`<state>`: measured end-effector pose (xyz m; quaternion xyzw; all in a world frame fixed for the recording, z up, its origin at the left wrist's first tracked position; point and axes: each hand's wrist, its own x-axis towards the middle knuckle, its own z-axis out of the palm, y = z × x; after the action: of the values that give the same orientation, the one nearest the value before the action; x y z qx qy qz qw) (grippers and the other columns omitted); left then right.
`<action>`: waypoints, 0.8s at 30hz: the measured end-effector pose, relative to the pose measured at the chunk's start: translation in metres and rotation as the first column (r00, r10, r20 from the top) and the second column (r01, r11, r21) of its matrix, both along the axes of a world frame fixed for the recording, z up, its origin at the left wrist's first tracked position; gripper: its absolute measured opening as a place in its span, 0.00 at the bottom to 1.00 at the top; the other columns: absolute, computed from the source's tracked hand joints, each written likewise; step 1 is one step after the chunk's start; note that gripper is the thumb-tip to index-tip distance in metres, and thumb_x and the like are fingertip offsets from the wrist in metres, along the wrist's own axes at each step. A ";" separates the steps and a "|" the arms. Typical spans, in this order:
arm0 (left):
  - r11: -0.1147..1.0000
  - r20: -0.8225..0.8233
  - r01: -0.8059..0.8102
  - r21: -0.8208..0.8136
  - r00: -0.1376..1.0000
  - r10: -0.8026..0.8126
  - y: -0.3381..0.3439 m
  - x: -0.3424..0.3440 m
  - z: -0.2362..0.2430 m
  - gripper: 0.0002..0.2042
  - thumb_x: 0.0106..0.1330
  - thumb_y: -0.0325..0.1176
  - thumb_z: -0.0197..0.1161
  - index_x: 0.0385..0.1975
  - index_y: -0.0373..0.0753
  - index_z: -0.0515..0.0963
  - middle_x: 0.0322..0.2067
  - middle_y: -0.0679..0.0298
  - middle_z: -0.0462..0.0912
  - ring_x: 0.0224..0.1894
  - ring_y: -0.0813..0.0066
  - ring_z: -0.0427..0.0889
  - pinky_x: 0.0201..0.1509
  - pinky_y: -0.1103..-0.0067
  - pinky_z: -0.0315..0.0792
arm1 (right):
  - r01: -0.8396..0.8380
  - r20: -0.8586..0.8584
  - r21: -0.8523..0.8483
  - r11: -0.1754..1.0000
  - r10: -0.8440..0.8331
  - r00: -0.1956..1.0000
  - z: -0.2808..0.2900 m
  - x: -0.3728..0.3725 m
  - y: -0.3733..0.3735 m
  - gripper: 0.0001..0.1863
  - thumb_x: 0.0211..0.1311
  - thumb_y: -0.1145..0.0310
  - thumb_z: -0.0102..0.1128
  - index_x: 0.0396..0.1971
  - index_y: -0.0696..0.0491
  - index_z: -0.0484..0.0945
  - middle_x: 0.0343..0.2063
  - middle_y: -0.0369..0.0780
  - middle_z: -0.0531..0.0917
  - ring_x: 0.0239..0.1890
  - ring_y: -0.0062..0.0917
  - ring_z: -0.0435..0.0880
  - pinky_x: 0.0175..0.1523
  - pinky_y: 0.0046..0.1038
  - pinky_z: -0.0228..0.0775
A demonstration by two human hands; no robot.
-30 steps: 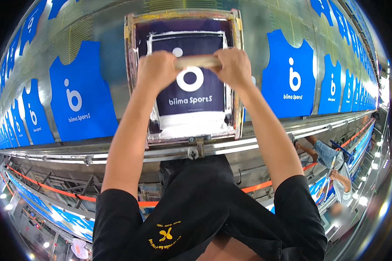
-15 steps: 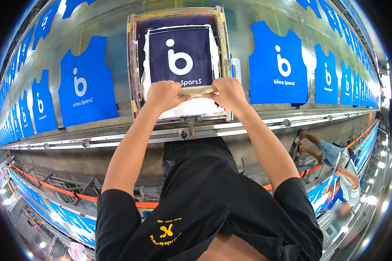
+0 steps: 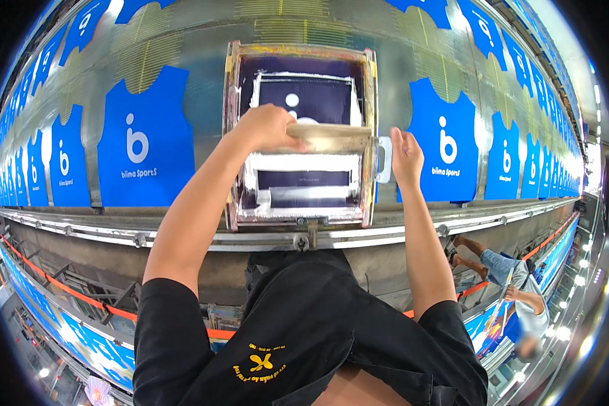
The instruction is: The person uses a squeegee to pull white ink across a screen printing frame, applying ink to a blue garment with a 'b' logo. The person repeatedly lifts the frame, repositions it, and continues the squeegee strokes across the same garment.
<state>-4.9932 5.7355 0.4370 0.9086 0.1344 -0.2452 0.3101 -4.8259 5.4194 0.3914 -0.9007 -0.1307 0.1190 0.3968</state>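
In front of me stands a printing screen frame (image 3: pixel 230 172), its dark mesh smeared with white ink (image 3: pixel 304 162). My left hand (image 3: pixel 269 127) is closed around the left part of a squeegee (image 3: pixel 335 137). The squeegee lies crosswise over the middle of the mesh and hides part of the round white design. To the right of the frame my right hand (image 3: pixel 407 154) is off the squeegee, fingers raised and loosely apart. It is close to the white handle (image 3: pixel 384 160) on the frame's right side, with a small gap between them.
Blue shirt panels with white prints, such as one at left (image 3: pixel 145 139) and one at right (image 3: pixel 443 145), line the long table. A metal rail (image 3: pixel 183 233) runs along its near edge. Behind me at lower right is another person (image 3: pixel 521 298).
My right hand has let go of the squeegee and moved right. The squeegee, now in my left hand alone, sits farther up the mesh. The whole view has shifted slightly.
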 end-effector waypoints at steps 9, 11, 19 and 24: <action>0.984 0.220 -0.004 0.180 0.975 -0.036 0.076 0.080 -0.014 0.18 0.65 0.50 0.73 0.49 0.48 0.88 0.41 0.56 0.91 0.49 0.54 0.89 0.55 0.60 0.79 | 0.167 -0.485 0.092 0.982 -0.103 0.869 -0.038 0.007 0.006 0.23 0.77 0.52 0.66 0.53 0.58 0.82 0.23 0.30 0.75 0.19 0.12 0.70 0.23 0.20 0.60; 0.993 0.220 -0.043 0.113 0.975 0.018 0.073 0.074 -0.020 0.19 0.66 0.47 0.72 0.53 0.49 0.87 0.44 0.56 0.91 0.51 0.56 0.88 0.57 0.61 0.79 | 0.192 -0.571 0.070 0.979 -0.119 0.812 -0.028 0.008 0.009 0.22 0.77 0.53 0.66 0.53 0.58 0.83 0.20 0.28 0.71 0.17 0.12 0.67 0.21 0.21 0.57; 0.989 0.408 -0.125 0.082 0.909 0.081 -0.019 -0.046 -0.036 0.19 0.64 0.42 0.75 0.56 0.55 0.86 0.51 0.65 0.89 0.52 0.55 0.87 0.58 0.63 0.81 | 0.226 -0.460 0.110 0.968 -0.152 0.875 0.009 0.002 0.020 0.22 0.74 0.53 0.68 0.51 0.58 0.85 0.18 0.26 0.69 0.17 0.10 0.62 0.21 0.22 0.49; 0.984 0.546 -0.160 0.075 0.832 0.094 -0.143 -0.168 -0.035 0.25 0.57 0.26 0.72 0.57 0.45 0.85 0.56 0.65 0.87 0.59 0.60 0.83 0.64 0.60 0.76 | 0.183 -0.376 0.165 0.969 -0.109 0.920 0.004 0.004 0.015 0.21 0.74 0.53 0.69 0.49 0.57 0.87 0.20 0.27 0.73 0.17 0.11 0.63 0.22 0.22 0.51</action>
<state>-5.1609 5.5927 0.4018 0.9465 0.1158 0.0504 0.2969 -4.8220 5.4343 0.3951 -0.8266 0.0017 0.2399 0.5091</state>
